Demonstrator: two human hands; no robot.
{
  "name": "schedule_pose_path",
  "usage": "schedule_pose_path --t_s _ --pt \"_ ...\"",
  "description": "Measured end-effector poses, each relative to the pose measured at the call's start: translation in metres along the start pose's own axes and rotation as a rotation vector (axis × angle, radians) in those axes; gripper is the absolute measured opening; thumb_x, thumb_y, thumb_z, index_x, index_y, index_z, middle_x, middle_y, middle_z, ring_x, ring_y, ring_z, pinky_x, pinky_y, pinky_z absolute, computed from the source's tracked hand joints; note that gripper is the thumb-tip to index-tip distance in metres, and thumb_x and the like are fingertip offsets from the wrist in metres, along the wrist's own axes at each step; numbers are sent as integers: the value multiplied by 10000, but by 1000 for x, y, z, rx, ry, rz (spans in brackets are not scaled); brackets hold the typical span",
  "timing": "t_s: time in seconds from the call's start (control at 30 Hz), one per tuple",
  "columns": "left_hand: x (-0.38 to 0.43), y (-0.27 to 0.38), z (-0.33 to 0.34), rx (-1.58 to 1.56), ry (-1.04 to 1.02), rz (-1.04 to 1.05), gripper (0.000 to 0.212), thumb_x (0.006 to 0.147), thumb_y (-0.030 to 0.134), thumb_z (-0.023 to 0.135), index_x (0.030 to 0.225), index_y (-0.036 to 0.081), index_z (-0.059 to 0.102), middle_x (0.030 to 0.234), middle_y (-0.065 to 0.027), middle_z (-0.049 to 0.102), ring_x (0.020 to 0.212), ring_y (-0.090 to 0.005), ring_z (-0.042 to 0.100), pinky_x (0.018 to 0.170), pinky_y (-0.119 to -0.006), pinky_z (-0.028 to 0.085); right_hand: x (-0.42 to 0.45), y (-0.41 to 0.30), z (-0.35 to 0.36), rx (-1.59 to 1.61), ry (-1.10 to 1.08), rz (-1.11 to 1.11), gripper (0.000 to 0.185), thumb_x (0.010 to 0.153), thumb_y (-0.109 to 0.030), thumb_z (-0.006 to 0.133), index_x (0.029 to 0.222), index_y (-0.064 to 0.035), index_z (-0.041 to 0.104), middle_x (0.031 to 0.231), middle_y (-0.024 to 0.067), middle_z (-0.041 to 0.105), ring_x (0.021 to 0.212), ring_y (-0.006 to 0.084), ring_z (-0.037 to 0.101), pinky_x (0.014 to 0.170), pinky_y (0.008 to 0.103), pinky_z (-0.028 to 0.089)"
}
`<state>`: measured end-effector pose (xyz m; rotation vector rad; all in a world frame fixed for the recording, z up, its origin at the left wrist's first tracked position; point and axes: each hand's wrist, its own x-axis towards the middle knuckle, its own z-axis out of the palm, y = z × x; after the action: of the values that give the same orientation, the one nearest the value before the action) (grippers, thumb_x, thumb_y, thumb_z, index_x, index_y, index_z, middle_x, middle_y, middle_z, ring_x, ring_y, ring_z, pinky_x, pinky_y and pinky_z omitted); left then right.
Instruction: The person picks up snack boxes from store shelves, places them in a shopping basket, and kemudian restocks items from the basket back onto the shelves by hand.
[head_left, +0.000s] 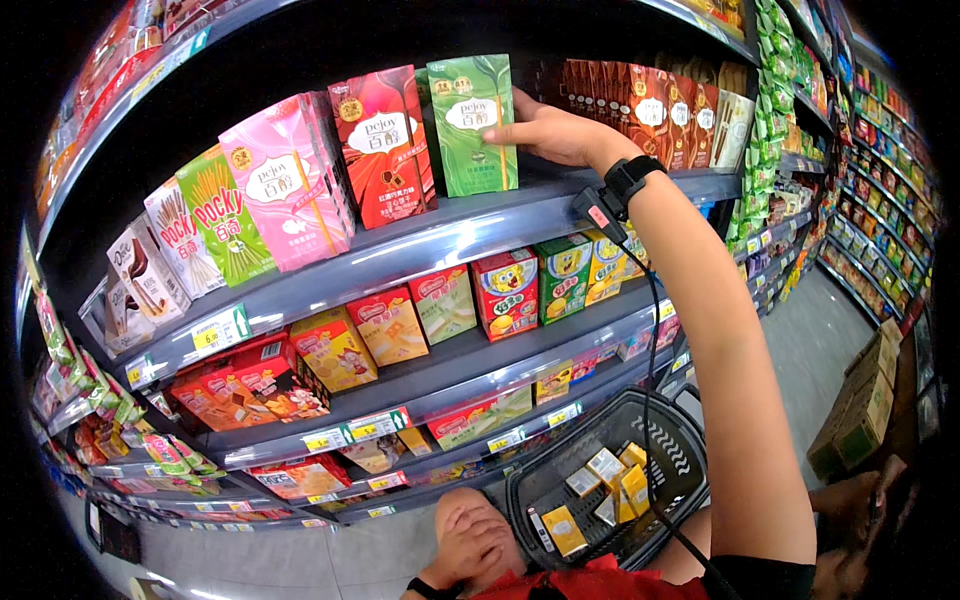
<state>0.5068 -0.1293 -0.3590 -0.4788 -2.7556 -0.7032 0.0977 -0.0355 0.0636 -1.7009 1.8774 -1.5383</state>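
Observation:
On the upper shelf, my right hand (555, 135) grips the right edge of a green Pejoy biscuit box (474, 157), its thumb on the front and the other fingers partly hidden behind. The box stands upright at the shelf's front edge. Just left of it are a red Pejoy box (384, 180) and a row of pink Pejoy boxes (281, 202). Brown Pejoy boxes (651, 112) stand farther right, beyond my wrist. My left hand (469, 544) rests on my knee, with no item visible in it.
A dark plastic shopping basket (525, 487) holding several small yellow boxes (564, 529) stands beside my knee. The metal shelf edge (420, 240) runs below the hand. Snack boxes fill lower shelves. A black cable hangs from my right wrist. Cardboard boxes (862, 397) lie in the aisle at right.

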Motion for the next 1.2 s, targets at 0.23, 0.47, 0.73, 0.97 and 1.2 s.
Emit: schedule_pose_path --t_s 0.23,0.47,0.73,0.97,1.2 --pt "6 5 -7 5 -28 -21 258 793 260 608 1035 188 661 1145 34 606 1218 -220 456 1082 -467 189 -16 -19 7 -329 -122 225 954 800 -353 712 1436 79 146 1413 223 380 1306 258 362 1099 311 257" --pt "5 6 -6 -10 -7 -18 236 802 249 614 1024 189 666 1135 30 606 1217 -215 457 1079 -450 208 -10 -27 31 -588 -112 267 824 854 -402 654 1414 42 245 1303 229 505 1196 271 488 1028 327 358" --pt "5 8 -5 44 -46 -33 224 801 257 613 1009 199 670 1145 30 606 1229 -217 451 1072 -447 208 -4 -8 27 -476 -143 281 707 885 -391 616 1384 34 351 1300 199 524 1189 253 494 1012 329 363" --pt "6 13 -4 31 -10 -38 221 780 240 627 988 190 679 1131 21 615 1226 -225 457 1064 -463 207 -1 2 18 -480 -140 328 625 877 -337 612 1321 68 440 1268 191 550 1156 253 513 1000 324 365" --pt "1 9 1 65 -38 -70 222 757 226 638 971 186 682 1112 18 616 1217 -234 464 1052 -494 223 0 7 23 -508 -33 244 577 843 -299 624 1267 72 497 1194 173 601 1070 238 563 941 309 409"
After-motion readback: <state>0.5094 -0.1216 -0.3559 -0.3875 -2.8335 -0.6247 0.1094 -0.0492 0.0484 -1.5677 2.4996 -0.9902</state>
